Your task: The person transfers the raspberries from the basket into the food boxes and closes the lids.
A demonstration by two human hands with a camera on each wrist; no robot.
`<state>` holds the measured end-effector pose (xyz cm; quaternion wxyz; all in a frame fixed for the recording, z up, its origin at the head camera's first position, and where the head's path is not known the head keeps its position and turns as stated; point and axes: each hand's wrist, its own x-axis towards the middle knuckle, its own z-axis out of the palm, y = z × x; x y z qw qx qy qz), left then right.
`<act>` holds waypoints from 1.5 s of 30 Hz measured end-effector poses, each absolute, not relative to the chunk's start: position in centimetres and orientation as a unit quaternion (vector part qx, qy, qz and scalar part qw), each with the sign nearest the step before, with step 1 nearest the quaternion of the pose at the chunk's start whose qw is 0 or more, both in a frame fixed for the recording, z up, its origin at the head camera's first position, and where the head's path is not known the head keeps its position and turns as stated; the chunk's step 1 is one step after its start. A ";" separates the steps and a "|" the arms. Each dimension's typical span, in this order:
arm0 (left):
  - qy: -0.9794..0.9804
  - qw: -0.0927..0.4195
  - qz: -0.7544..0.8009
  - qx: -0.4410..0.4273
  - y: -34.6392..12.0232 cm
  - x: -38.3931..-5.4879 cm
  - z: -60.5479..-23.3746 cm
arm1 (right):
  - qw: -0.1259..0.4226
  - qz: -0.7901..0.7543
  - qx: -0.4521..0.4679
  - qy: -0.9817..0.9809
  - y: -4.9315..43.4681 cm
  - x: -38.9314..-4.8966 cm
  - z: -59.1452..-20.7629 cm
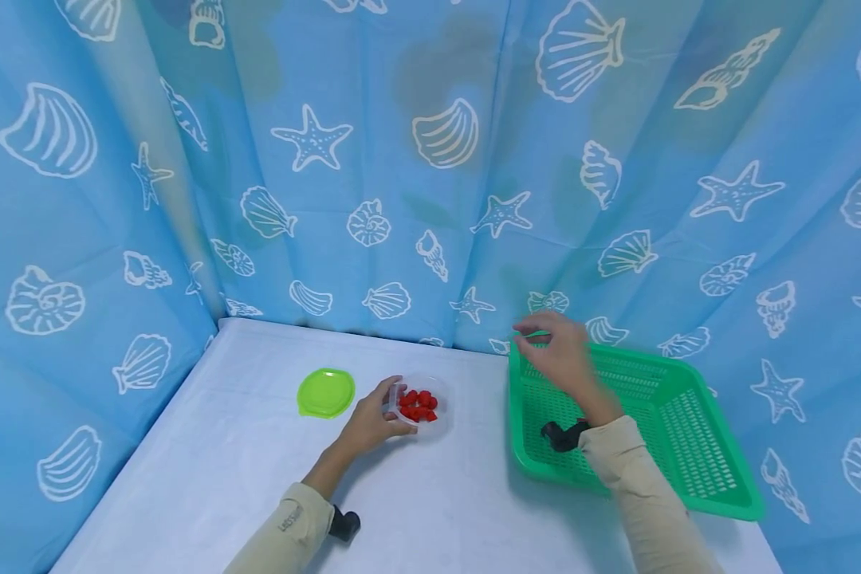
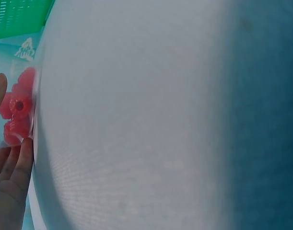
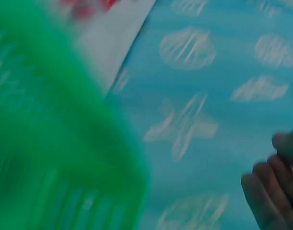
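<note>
Fingers and thumb of my left hand (image 1: 370, 416) hold a clear plastic container (image 1: 441, 417) from its left side on the white table. Red raspberries (image 1: 419, 405) lie inside it; in the left wrist view the raspberries (image 2: 20, 106) show through the clear wall, one with its hollow end visible. My right hand (image 1: 561, 351) is raised over the far left part of a green plastic basket (image 1: 710, 506). Its fingers bend loosely, and I see nothing held in them. The right wrist view shows the right hand's fingers (image 3: 268, 196) beside the basket's blurred rim.
A bright green lid (image 1: 326, 392) lies flat on the white table (image 1: 258, 446), left of the container. The basket stands at the table's right side. Blue curtains (image 1: 373, 175) with white shell and starfish prints hang behind and at both sides.
</note>
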<state>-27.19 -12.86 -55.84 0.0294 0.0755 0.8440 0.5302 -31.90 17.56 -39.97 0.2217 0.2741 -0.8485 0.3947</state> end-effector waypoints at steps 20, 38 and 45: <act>0.848 0.036 0.525 0.057 -13.3 -27.0 -55.6 | -0.055 0.277 0.162 -0.945 30.2 -33.9 -46.7; 0.845 0.035 0.531 0.058 -12.8 -27.1 -55.7 | -0.154 0.294 0.146 -0.932 32.2 -32.4 -48.8; 0.844 0.032 0.531 0.066 -12.7 -27.1 -55.6 | -0.159 0.285 0.146 -0.934 32.5 -32.5 -49.4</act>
